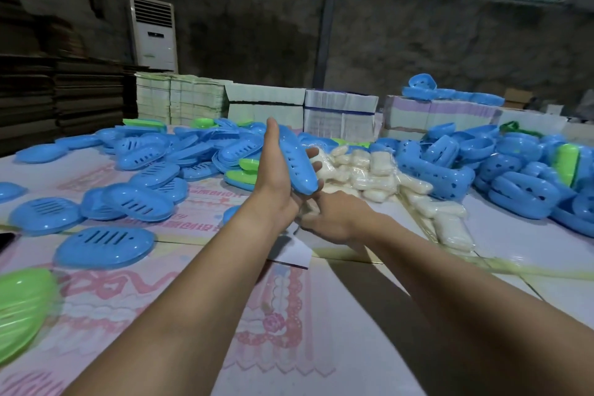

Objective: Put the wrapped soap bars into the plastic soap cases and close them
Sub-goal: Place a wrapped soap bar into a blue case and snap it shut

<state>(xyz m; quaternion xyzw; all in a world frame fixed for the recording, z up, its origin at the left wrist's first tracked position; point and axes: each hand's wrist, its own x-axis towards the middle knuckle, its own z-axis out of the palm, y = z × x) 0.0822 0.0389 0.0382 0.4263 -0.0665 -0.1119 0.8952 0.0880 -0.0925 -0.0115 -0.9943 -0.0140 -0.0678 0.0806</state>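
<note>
Soap packing, mid-step: left hand grips a blue soap case edge-on above the tabletop; right hand, fingers curled, appears to pinch a wrapped soap bar just below. Best approach: seat bar flat w/ wrapper tucked, then press halves evenly.

Two bare forearms are showing, with no sleeves reaching into view. The left hand and right hand are wearing no gloves, rings, watch or wristband.
</note>
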